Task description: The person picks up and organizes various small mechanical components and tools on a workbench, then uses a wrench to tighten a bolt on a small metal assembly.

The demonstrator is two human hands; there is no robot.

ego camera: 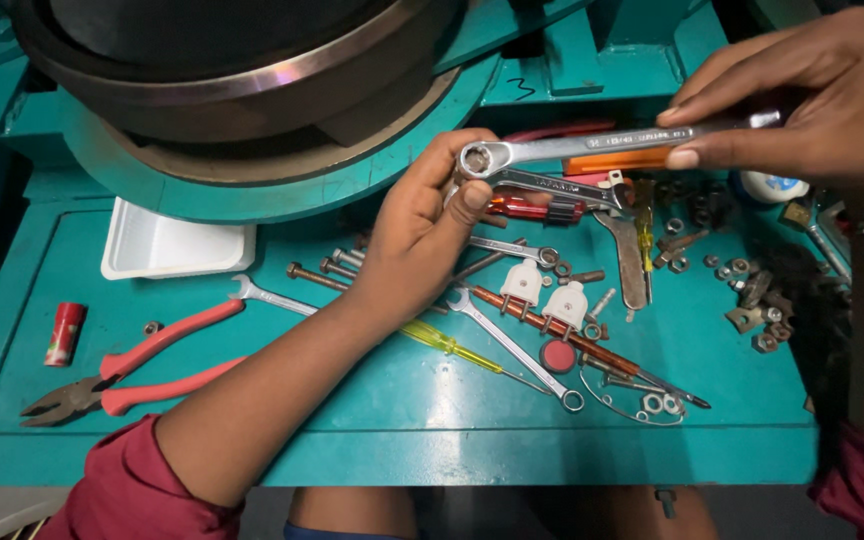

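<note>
My right hand (802, 95) grips the shaft of a silver combination wrench (592, 145), held level above the teal tool tray (372, 400). My left hand (422, 225) pinches the wrench's ring end between thumb and fingers, and also seems to hold a second, thinner wrench (552, 186) just below it. Both sleeves are dark red. Under the hands lie a red-handled screwdriver (532, 208) and several loose tools.
Red-handled pliers (132, 365) lie at the left, a small red cylinder (65, 332) beside them, a white plastic tray (167, 245) behind. Two white plugs (544, 295), a yellow screwdriver (447, 343), spanners, bolts and nuts (757, 310) are scattered about. A large round machine part (242, 90) overhangs the back.
</note>
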